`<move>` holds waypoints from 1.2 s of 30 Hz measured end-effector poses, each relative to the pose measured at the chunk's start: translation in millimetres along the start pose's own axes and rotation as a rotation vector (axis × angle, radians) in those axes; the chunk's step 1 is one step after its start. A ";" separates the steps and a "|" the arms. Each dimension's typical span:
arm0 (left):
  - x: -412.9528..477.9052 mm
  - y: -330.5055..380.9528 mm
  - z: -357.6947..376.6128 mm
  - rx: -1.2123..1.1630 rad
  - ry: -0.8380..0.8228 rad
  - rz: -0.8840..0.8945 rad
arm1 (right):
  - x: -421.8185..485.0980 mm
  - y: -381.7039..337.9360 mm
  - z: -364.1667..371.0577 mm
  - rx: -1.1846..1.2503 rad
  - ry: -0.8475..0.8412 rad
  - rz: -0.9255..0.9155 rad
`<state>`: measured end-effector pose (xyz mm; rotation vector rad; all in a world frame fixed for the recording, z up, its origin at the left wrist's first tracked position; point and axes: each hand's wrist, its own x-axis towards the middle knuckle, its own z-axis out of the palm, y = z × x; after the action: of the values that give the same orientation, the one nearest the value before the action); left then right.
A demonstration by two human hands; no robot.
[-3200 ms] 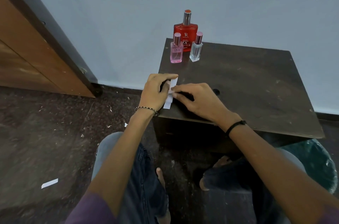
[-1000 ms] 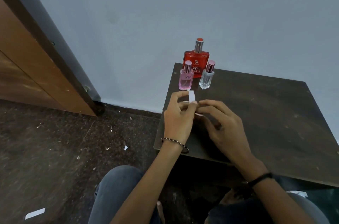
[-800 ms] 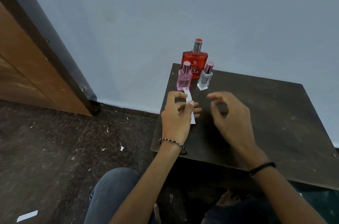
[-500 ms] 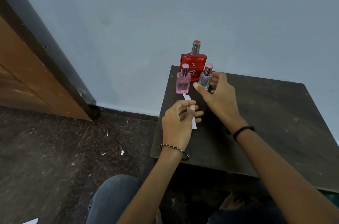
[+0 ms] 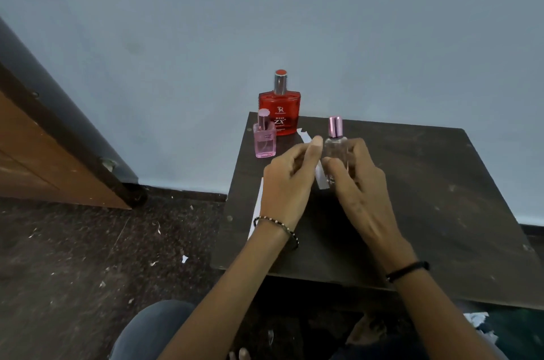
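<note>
My right hand (image 5: 357, 183) grips a small clear perfume bottle (image 5: 335, 147) with a pink metallic cap, holding it upright above the dark wooden table (image 5: 426, 197). My left hand (image 5: 290, 183) pinches a narrow white paper strip (image 5: 321, 180) right beside the bottle. The strip runs from above my thumb down between both hands. A pink bottle (image 5: 265, 138) and a larger red bottle (image 5: 279, 109) stand at the table's far left corner.
Another white paper strip (image 5: 256, 212) lies along the table's left edge, partly under my left wrist. A brown door (image 5: 44, 153) stands at the left. Paper scraps litter the dark floor (image 5: 88, 256). A blue-grey wall rises behind the table.
My right hand left the strip, reached to the clear bottle by the red one, took it, and brought it next to the strip in my left hand.
</note>
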<state>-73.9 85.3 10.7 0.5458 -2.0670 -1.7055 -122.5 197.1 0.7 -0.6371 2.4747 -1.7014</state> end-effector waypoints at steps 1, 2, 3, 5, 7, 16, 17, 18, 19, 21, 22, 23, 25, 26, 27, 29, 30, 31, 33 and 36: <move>3.3 2.5 5.5 -0.050 -0.031 -0.025 | -0.3 0.1 -2.1 0.012 -0.019 -0.008; 6.2 3.9 10.5 -0.102 -0.056 -0.043 | -0.7 -0.2 -3.8 0.030 -0.034 -0.010; 8.6 4.2 14.9 -0.148 -0.065 -0.056 | -0.9 0.4 -5.1 0.047 -0.043 -0.010; 13.7 4.4 19.8 -0.222 -0.049 -0.073 | -2.1 2.4 -6.1 0.065 -0.063 -0.014; 18.0 6.5 24.2 -0.253 -0.042 -0.081 | -2.7 6.5 -7.1 0.056 -0.082 -0.008; 30.5 11.0 27.5 -0.553 0.001 -0.237 | -0.3 19.7 -18.0 0.043 -0.054 0.123; 30.2 11.6 27.1 -0.585 -0.004 -0.251 | 1.2 18.5 -17.8 0.113 -0.033 0.169; 29.6 11.9 26.8 -0.599 -0.010 -0.258 | 2.5 15.9 -17.7 0.183 -0.019 0.211; 29.0 11.1 26.7 -0.600 -0.017 -0.258 | 3.9 13.1 -17.1 0.250 -0.016 0.240; 27.7 9.9 26.9 -0.587 -0.032 -0.242 | 5.6 8.0 -17.0 0.399 -0.028 0.267; 27.4 9.5 26.8 -0.575 -0.040 -0.232 | 6.7 7.1 -17.4 0.468 -0.035 0.281; 27.9 8.8 26.7 -0.559 -0.048 -0.222 | 8.1 7.7 -17.7 0.525 -0.047 0.297; 29.7 6.8 26.3 -0.521 -0.063 -0.204 | 11.5 9.2 -18.5 0.614 -0.089 0.328; 30.4 5.9 26.0 -0.504 -0.066 -0.193 | 13.2 9.6 -18.5 0.627 -0.093 0.332; 30.6 4.8 25.6 -0.486 -0.068 -0.178 | 13.5 9.3 -18.8 0.603 -0.076 0.331; 29.0 4.5 24.8 -0.476 -0.076 -0.153 | 11.9 9.1 -19.7 0.504 -0.045 0.312; 27.6 4.8 24.7 -0.486 -0.086 -0.149 | 10.1 8.6 -19.8 0.468 -0.044 0.287; 26.6 5.0 24.2 -0.502 -0.095 -0.155 | 9.3 9.5 -19.8 0.439 -0.051 0.260; 26.1 7.4 22.4 -0.534 -0.103 -0.174 | 7.6 9.8 -20.1 0.412 -0.055 0.248; 29.7 8.7 18.7 -0.583 -0.080 -0.198 | 4.8 10.5 -24.0 0.410 -0.075 0.243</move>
<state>-109.3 86.4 17.8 0.5039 -1.4818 -2.3466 -136.9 219.5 1.2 -0.3338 1.9663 -1.9550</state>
